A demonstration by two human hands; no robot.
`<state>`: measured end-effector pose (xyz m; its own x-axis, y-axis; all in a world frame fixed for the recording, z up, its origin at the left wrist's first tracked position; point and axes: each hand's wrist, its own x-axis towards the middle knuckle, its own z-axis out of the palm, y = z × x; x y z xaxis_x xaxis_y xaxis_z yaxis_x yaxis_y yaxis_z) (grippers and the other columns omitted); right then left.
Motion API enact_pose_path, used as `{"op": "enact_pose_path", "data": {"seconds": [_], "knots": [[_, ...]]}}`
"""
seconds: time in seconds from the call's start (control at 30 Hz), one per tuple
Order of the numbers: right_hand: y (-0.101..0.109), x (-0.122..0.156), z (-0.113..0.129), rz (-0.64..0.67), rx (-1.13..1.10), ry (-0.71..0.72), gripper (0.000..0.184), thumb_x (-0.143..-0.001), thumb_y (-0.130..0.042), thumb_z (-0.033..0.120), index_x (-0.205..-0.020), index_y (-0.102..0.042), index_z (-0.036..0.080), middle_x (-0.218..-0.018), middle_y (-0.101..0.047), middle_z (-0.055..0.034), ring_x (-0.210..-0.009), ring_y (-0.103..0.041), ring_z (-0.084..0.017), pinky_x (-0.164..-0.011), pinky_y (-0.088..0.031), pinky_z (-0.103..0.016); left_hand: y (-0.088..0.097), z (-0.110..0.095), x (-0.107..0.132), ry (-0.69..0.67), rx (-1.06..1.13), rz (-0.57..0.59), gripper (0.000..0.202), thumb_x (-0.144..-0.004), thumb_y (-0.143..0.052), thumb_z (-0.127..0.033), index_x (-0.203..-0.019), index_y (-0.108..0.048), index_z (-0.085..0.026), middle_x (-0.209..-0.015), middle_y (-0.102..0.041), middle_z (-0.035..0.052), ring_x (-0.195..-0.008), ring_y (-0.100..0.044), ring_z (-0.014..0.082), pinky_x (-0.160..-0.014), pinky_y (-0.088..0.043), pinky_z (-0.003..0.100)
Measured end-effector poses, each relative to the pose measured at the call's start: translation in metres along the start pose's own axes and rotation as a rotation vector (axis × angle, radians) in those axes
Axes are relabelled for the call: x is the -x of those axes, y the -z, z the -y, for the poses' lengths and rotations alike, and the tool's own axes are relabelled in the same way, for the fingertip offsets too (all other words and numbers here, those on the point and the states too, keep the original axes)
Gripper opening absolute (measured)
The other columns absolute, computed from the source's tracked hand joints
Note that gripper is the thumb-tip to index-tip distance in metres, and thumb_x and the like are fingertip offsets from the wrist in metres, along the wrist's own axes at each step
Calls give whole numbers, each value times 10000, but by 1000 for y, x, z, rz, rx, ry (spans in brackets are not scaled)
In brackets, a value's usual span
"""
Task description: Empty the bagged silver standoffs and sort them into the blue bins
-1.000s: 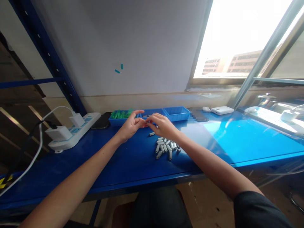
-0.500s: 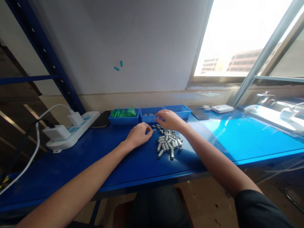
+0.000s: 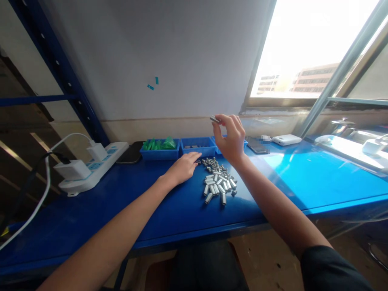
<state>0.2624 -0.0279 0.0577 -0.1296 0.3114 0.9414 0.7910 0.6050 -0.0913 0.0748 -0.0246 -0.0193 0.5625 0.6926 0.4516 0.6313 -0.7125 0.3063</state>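
Observation:
Raised above the right-hand blue bin (image 3: pixel 245 146), my right hand (image 3: pixel 230 137) pinches a short metal standoff (image 3: pixel 215 120) between thumb and fingertips. My left hand (image 3: pixel 182 166) rests low over the table, palm down with its fingers stretched out. Its fingertips are beside a few small screws (image 3: pixel 199 162), partly hidden by the fingers. To the right of that hand lies a pile of silvery hex standoffs (image 3: pixel 218 184), with loose screws (image 3: pixel 214 165) behind them. The middle blue bin (image 3: pixel 198 151) holds several small metal pieces.
Green plastic bags fill the left blue bin (image 3: pixel 160 154). A dark phone (image 3: pixel 131 152) and a white power strip (image 3: pixel 91 171) with plugs lie further left. On the right are another phone (image 3: pixel 257 146) and a white box-like device (image 3: pixel 286 140). The blue table (image 3: pixel 169 218) ends at its front edge.
My right hand has risen from in front of the middle bin, now showing a standoff in its pinch. My left hand's fingers have straightened from a curl near the screws.

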Motion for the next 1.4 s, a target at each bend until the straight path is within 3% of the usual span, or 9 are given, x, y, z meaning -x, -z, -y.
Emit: {"op": "enact_pose_path", "data": {"seconds": [0.13,0.27,0.4,0.63,0.73,0.9,1.1,1.27,1.4], "knots": [[-15,13,-18,414,185,-107,237,-885,-523,309,-1022,-649,163,-1001,-630,-123,-1000,-526,-279,-853,-405,-424,-4,3,0,41,-116,95,308,-883,-444,-181,-1119,-641,-177,-1137,-655,91,-1063,-584,237,-960,-451,379],[-25,37,-9,708,31,-83,290,-867,-558,339,-1081,-644,164,-982,-656,-88,-969,-548,-233,-860,-404,-346,4,6,2,142,-34,33,174,-826,-507,-159,-898,-666,-172,-927,-671,75,-893,-619,214,-841,-492,343],[-29,45,10,704,-129,52,294,-872,-553,310,-1109,-622,150,-968,-650,-78,-923,-554,-208,-840,-412,-311,12,7,3,327,357,-115,126,-784,-592,-239,-885,-584,-163,-842,-649,46,-809,-619,184,-774,-491,320],[-25,40,26,581,-113,166,198,-883,-503,234,-1010,-637,164,-916,-633,-79,-874,-527,-206,-810,-415,-311,23,-8,4,465,1040,-220,529,-680,-730,-433,-1041,-429,-189,-807,-619,-12,-776,-613,132,-712,-456,254],[-11,29,26,441,-106,153,226,-908,-471,287,-1015,-633,170,-910,-633,-84,-871,-534,-202,-804,-419,-316,24,-9,4,430,925,-211,435,-786,-604,-491,-1065,-466,-187,-825,-630,16,-784,-613,149,-712,-463,274],[14,7,-12,112,155,-150,334,-941,-380,322,-1179,-564,176,-947,-621,-99,-944,-536,-227,-877,-393,-375,25,-3,9,219,150,12,301,-781,-595,-432,-984,-622,-212,-840,-627,43,-774,-594,201,-714,-445,318],[7,23,-66,495,386,-419,355,-856,-534,367,-1114,-620,139,-1017,-642,-134,-990,-551,-281,-826,-411,-382,24,-4,12,205,14,158,135,-787,-536,-286,-798,-640,-202,-805,-639,52,-743,-607,201,-675,-451,304],[-13,33,-16,691,-107,-17,284,-848,-581,327,-1090,-630,186,-919,-658,-48,-896,-578,-183,-819,-415,-286,27,-4,7,337,389,-103,179,-768,-587,-340,-849,-545,-186,-748,-606,13,-692,-588,161,-646,-458,276],[-19,37,25,665,-169,178,181,-890,-528,281,-987,-638,173,-908,-650,-64,-882,-557,-186,-777,-405,-280,35,-6,6,380,737,-213,279,-753,-624,-347,-917,-468,-184,-718,-580,-22,-705,-592,132,-681,-467,260]]}}
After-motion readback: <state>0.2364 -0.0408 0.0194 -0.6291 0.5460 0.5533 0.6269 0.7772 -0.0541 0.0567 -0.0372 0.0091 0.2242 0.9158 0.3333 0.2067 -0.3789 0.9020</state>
